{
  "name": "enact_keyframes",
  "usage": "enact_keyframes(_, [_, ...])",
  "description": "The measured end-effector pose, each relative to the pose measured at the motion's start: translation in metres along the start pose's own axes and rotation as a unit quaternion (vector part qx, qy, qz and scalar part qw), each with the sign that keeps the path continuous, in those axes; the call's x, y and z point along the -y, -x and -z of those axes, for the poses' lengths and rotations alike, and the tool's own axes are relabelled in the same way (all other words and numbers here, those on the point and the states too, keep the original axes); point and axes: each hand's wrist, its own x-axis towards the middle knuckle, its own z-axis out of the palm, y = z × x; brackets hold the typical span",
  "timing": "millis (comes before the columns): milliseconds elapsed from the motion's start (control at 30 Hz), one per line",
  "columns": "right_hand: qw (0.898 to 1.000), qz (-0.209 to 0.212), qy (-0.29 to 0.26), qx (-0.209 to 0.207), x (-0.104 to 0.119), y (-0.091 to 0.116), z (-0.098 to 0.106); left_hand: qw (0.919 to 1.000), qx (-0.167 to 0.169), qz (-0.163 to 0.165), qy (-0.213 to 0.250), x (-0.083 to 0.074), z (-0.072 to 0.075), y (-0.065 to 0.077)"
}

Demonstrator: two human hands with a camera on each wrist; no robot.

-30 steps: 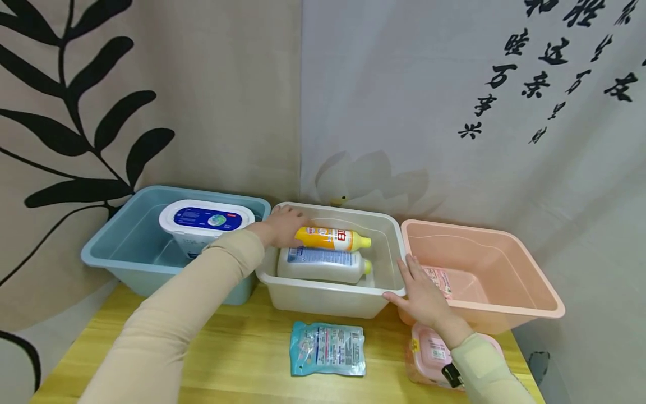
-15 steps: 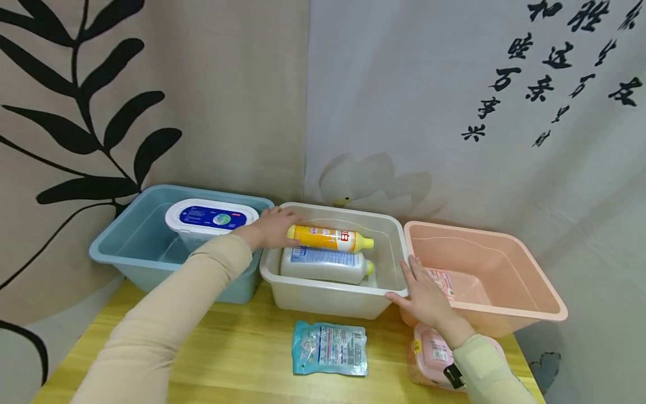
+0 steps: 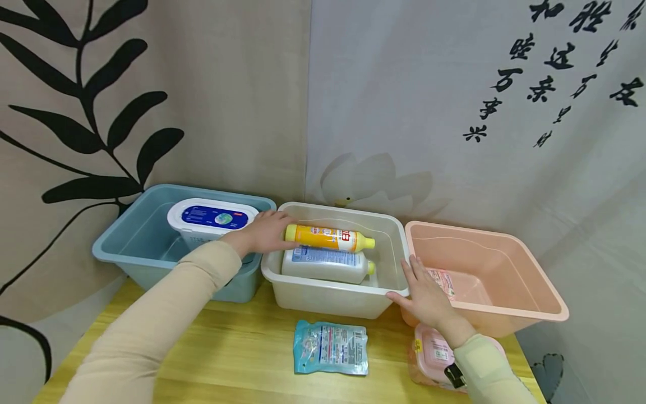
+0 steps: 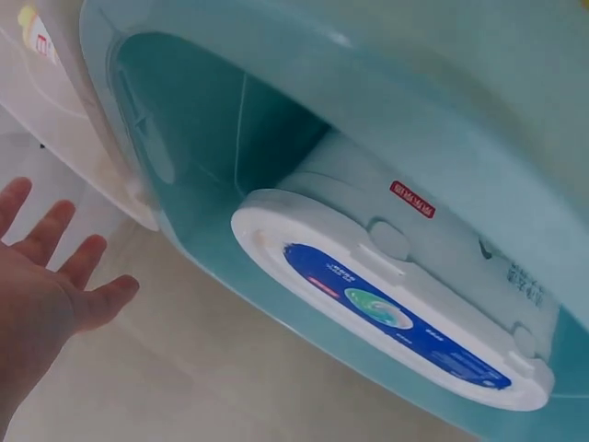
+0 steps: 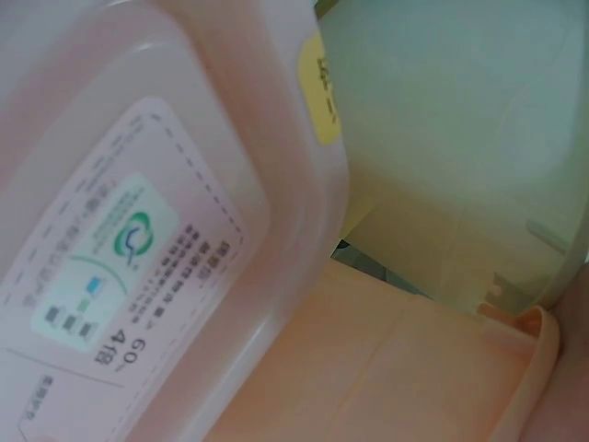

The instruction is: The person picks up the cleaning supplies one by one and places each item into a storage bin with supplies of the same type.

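My left hand (image 3: 267,232) reaches over the left end of the white bin (image 3: 323,303), beside a yellow bottle (image 3: 325,238). Its fingers look spread and empty in the left wrist view. Under the yellow bottle's near side lies a white bottle (image 3: 323,265) with a blue label and yellow-green cap, also in the bin. My right hand (image 3: 429,297) rests, fingers extended, at the corner where the white bin meets the peach bin (image 3: 504,307). A white tub with a blue lid label (image 3: 214,216) stands in the blue bin (image 3: 126,255), close to my left wrist.
A teal pouch (image 3: 330,348) lies on the wooden table (image 3: 227,348) before the white bin. Below my right wrist sits a pink-lidded box (image 3: 434,356). A pink-labelled packet (image 3: 441,282) is inside the peach bin. A printed curtain (image 3: 242,112) hangs behind.
My left hand has drawn slightly left, away from the yellow bottle. The view has shifted a little. My right hand stays at the bin corner.
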Motion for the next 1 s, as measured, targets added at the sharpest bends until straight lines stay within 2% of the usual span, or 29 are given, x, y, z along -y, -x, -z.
enact_keyframes(667, [1.000, -0.003, -0.004, 0.007, -0.001, 0.001, -0.001, 0.9988, -0.036, 0.004, 0.032, 0.010, -0.002, 0.033])
enact_keyframes(1000, [1.000, 0.000, -0.006, 0.005, -0.001, 0.001, -0.001, 0.9976, -0.062, 0.002, 0.031, 0.013, -0.004, 0.051])
